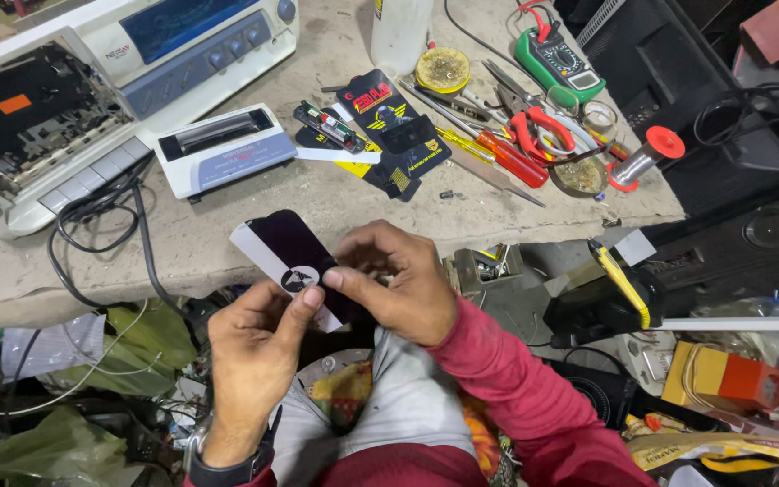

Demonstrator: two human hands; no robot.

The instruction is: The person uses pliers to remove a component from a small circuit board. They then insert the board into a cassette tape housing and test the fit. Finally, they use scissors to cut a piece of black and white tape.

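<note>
So right now I've got both hands on a flat black-and-white card [286, 257], held just over the near edge of the bench [227, 243]. My left hand [254, 347] pinches its lower end, thumb on top by a round black-and-white emblem. My right hand [398, 280] has thumb and forefinger pinched together at the card's right edge, looks like I'm picking at a corner or a film layer. Best guess: I'm at the peel-it-open stage, and the next bit needs a steady left grip and a fingernail under the edge, slow pull so nothing creases.

Packaging-wise: a few black packs [389, 135] with yellow and red print lie fanned out mid-bench, a white strip [335, 155] across them. Orange tag [13, 104] on the opened machine at top left. Yellow-and-red box [723, 377] down at the lower right, below the bench.
</note>
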